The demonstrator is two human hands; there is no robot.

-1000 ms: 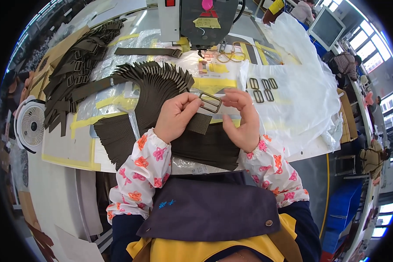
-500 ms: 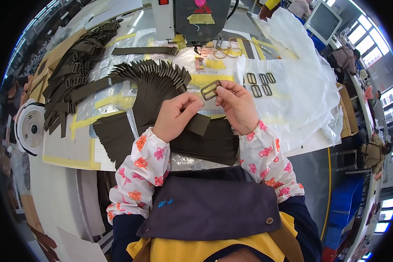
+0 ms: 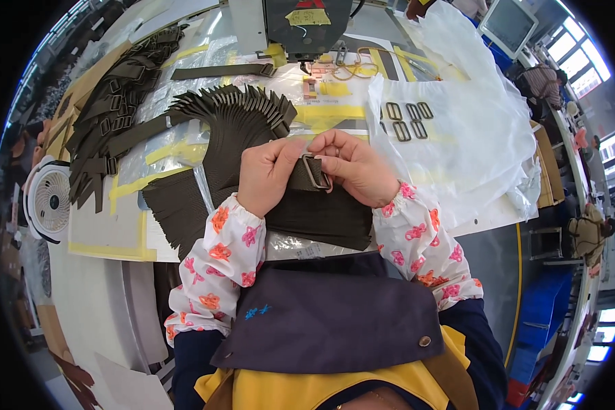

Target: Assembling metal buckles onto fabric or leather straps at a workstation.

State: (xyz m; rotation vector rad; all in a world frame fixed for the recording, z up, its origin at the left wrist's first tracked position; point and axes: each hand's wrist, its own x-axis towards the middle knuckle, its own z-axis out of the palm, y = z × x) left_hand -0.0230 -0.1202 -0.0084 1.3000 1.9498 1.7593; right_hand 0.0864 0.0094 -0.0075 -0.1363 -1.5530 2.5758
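Both hands meet over a stack of dark olive webbing straps (image 3: 321,222) at the table's front. My right hand (image 3: 357,167) pinches a metal slide buckle (image 3: 314,171) between thumb and fingers. The end of one webbing strap (image 3: 299,179) lies at the buckle and seems to pass through it; the fingers partly hide this. My left hand (image 3: 270,174) is closed, thumb against fingers, gripping that strap beside the buckle. Several more slide buckles (image 3: 404,121) lie on white plastic sheeting (image 3: 451,164) to the right.
A sewing machine head (image 3: 307,31) stands at the far middle. Straps with buckles fitted (image 3: 113,109) are heaped at the left, and one such strap (image 3: 219,71) lies near the machine. A white fan (image 3: 48,197) stands at the left edge. Behind the straps, yellow tape (image 3: 331,113) marks the table.
My right hand has brought the buckle down and left onto the strap end. My left hand, closed beside it before, now grips the strap close to the buckle.
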